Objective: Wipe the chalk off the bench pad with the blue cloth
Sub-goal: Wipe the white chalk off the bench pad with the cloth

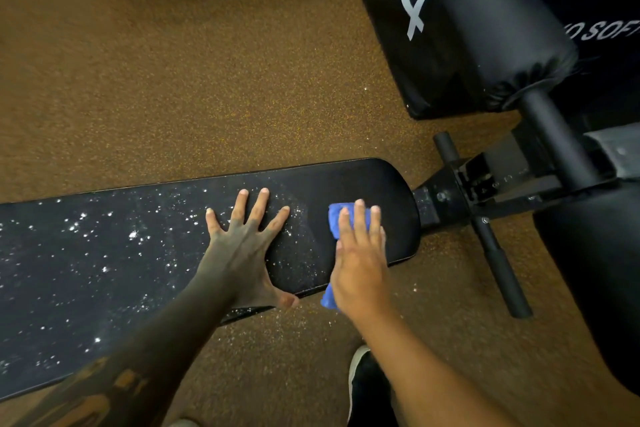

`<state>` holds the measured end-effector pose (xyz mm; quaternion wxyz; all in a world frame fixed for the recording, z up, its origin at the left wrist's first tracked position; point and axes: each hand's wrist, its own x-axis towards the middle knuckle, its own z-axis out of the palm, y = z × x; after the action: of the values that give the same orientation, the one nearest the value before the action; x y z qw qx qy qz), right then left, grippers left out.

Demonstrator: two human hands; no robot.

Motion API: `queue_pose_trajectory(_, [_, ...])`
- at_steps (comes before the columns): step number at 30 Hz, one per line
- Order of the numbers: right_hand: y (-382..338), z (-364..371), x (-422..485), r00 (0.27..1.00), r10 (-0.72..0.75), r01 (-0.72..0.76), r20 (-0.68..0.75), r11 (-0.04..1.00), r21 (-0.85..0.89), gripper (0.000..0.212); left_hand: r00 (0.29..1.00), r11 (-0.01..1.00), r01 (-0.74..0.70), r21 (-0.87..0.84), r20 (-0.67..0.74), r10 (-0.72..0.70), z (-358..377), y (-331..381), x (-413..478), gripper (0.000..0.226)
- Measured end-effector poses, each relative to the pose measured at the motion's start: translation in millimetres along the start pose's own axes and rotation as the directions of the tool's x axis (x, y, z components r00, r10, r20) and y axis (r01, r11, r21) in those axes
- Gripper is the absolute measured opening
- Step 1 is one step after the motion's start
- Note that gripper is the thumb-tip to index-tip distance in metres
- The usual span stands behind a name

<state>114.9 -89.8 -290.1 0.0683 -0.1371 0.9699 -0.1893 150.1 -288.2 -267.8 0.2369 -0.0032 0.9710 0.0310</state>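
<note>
A long black bench pad [104, 270] runs from the lower left to the middle right. White chalk specks [133, 235] cover most of it, while its right end looks dark and clean. My left hand [246, 246] lies flat on the pad with fingers spread, holding nothing. My right hand [360, 260] presses a folded blue cloth [336, 218] onto the pad just right of the left hand. The cloth shows past my fingertips and again below my wrist at the pad's near edge.
The bench's black metal frame and crossbar [498, 260] stick out to the right. A black roller pad [509, 31] and a black foam box with white numerals [408, 17] stand at the upper right. Brown speckled floor [207, 80] surrounds the bench. My shoe [367, 381] is below.
</note>
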Motion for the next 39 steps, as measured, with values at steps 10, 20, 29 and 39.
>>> queue_pose_trajectory(10, [2, 7, -32, 0.994, -0.109, 0.109, 0.012, 0.994, 0.031, 0.073, 1.000, 1.000, -0.014, 0.002, -0.017, 0.014, 3, -4, -1, 0.154])
queue_pose_trajectory(20, [-6, 18, -58, 0.954, -0.288, 0.287, 0.084, 0.958, 0.023, 0.082, 0.999, 1.000, -0.012, -0.001, -0.040, 0.012, 5, -5, -4, 0.153])
queue_pose_trajectory(29, [-25, 15, -15, 0.990, -0.133, 0.132, 0.046, 0.991, 0.017, 0.063, 0.995, 0.995, 0.088, -0.046, -0.047, -0.090, 8, -11, -12, 0.161])
queue_pose_trajectory(39, [-47, 21, 33, 0.996, -0.088, 0.088, -0.012, 0.996, -0.012, 0.059, 0.993, 0.991, 0.108, -0.073, -0.028, -0.111, 7, -9, -16, 0.163])
